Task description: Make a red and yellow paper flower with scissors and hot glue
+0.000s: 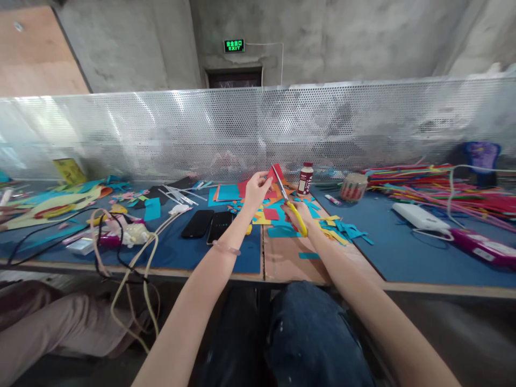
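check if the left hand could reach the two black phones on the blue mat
Probably yes. The left hand is busy pinching a red paper piece, but the two flat black phones lie uncovered on the blue mat beside its forearm.

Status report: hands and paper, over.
Left hand pinching red paper. Right hand gripping yellow scissors, blades at the paper. Paper scraps litter the table beneath.
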The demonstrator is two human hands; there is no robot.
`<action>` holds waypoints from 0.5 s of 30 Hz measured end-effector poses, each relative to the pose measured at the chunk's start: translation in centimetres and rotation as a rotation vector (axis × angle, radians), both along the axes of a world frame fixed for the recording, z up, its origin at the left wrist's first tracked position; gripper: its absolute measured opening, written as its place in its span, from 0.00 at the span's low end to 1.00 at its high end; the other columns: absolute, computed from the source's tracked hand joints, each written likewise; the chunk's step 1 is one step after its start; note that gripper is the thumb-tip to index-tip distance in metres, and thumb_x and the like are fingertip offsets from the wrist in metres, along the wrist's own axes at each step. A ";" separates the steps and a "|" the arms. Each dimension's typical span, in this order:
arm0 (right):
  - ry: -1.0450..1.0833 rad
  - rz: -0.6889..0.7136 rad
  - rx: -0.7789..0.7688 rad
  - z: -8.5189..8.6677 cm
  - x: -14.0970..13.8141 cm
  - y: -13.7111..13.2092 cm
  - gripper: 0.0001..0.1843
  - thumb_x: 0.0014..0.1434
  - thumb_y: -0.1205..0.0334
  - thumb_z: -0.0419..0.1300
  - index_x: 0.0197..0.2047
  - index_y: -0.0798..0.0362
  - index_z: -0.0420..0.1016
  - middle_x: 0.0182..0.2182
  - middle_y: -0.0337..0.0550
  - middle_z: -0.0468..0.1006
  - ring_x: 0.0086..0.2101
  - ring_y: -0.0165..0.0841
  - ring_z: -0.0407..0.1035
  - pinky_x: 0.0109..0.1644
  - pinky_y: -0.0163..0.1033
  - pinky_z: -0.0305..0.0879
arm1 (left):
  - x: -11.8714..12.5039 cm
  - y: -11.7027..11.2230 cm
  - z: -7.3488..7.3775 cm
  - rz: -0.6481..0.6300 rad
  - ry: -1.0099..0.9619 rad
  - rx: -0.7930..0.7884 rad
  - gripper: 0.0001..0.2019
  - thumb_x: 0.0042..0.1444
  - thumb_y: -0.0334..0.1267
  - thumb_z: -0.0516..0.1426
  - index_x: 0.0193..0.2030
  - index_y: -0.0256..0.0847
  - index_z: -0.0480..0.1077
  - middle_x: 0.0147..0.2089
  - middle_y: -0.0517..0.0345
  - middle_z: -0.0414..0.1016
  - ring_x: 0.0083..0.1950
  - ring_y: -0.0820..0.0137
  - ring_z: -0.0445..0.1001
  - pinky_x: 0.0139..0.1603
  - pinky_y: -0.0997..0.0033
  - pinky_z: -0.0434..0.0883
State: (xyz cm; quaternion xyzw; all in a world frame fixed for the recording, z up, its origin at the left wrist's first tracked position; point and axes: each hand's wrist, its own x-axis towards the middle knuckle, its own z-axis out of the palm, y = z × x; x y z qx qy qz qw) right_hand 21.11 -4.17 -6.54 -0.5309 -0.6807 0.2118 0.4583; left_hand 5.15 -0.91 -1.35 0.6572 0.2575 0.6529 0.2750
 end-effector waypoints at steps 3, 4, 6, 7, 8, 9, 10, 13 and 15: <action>-0.006 -0.013 -0.003 -0.1 -0.1 0.0 0.20 0.53 0.48 0.52 0.20 0.55 0.66 0.14 0.40 0.71 0.14 0.27 0.62 0.17 0.30 0.56 | 0.0 0.1 0.0 -0.005 -0.008 -0.007 0.12 0.55 0.41 0.56 0.45 0.39 0.66 0.25 0.61 0.70 0.28 0.73 0.70 0.33 0.71 0.68; -0.011 -0.018 -0.001 -0.1 -0.2 0.0 0.20 0.53 0.48 0.52 0.19 0.55 0.66 0.14 0.40 0.71 0.14 0.27 0.62 0.18 0.30 0.56 | 0.0 0.1 0.0 -0.008 -0.012 -0.010 0.12 0.55 0.40 0.56 0.45 0.39 0.66 0.25 0.61 0.70 0.28 0.73 0.70 0.33 0.71 0.68; -0.025 -0.032 0.006 -0.1 -0.2 0.0 0.21 0.53 0.47 0.51 0.19 0.55 0.66 0.13 0.40 0.70 0.14 0.28 0.63 0.19 0.30 0.57 | 0.0 0.1 0.0 -0.016 -0.022 -0.018 0.12 0.55 0.40 0.56 0.45 0.39 0.66 0.24 0.60 0.70 0.27 0.73 0.70 0.32 0.71 0.68; -0.033 -0.042 0.010 -0.1 -0.3 0.0 0.22 0.54 0.47 0.51 0.19 0.55 0.66 0.12 0.40 0.70 0.15 0.28 0.64 0.19 0.30 0.58 | -0.1 0.0 0.0 -0.021 -0.027 -0.023 0.12 0.54 0.40 0.56 0.45 0.38 0.66 0.24 0.60 0.70 0.27 0.73 0.70 0.32 0.72 0.68; -0.044 -0.055 0.013 -0.1 -0.2 0.0 0.23 0.54 0.46 0.50 0.19 0.55 0.66 0.12 0.40 0.70 0.15 0.28 0.64 0.19 0.30 0.58 | -0.1 0.0 0.0 -0.027 -0.033 -0.029 0.12 0.54 0.40 0.57 0.44 0.38 0.66 0.24 0.60 0.70 0.27 0.73 0.70 0.31 0.72 0.68; -0.055 -0.069 0.017 -0.1 -0.2 0.1 0.23 0.55 0.46 0.49 0.19 0.55 0.66 0.12 0.41 0.70 0.15 0.29 0.65 0.19 0.30 0.58 | -0.1 0.0 0.1 -0.032 -0.040 -0.035 0.12 0.54 0.40 0.57 0.44 0.38 0.67 0.24 0.60 0.70 0.27 0.73 0.70 0.31 0.72 0.68; -0.069 -0.088 0.021 -0.1 -0.2 0.2 0.24 0.55 0.45 0.49 0.19 0.54 0.66 0.12 0.41 0.70 0.16 0.29 0.65 0.20 0.30 0.58 | -0.1 -0.1 0.1 -0.038 -0.049 -0.043 0.12 0.54 0.40 0.57 0.44 0.38 0.67 0.24 0.60 0.71 0.27 0.74 0.70 0.31 0.72 0.68; -0.128 -0.172 0.032 -0.1 0.2 0.7 0.23 0.56 0.46 0.48 0.21 0.54 0.68 0.15 0.42 0.72 0.19 0.32 0.68 0.22 0.31 0.58 | -0.5 0.3 0.3 -0.048 -0.101 -0.071 0.13 0.53 0.41 0.57 0.44 0.39 0.67 0.24 0.60 0.71 0.26 0.74 0.70 0.30 0.73 0.67; -0.180 -0.250 0.030 -0.1 0.7 1.3 0.21 0.56 0.48 0.49 0.23 0.55 0.70 0.18 0.45 0.75 0.24 0.35 0.71 0.25 0.32 0.59 | -1.1 0.8 0.4 -0.039 -0.159 -0.092 0.13 0.53 0.41 0.57 0.44 0.39 0.67 0.25 0.60 0.71 0.25 0.75 0.69 0.28 0.74 0.66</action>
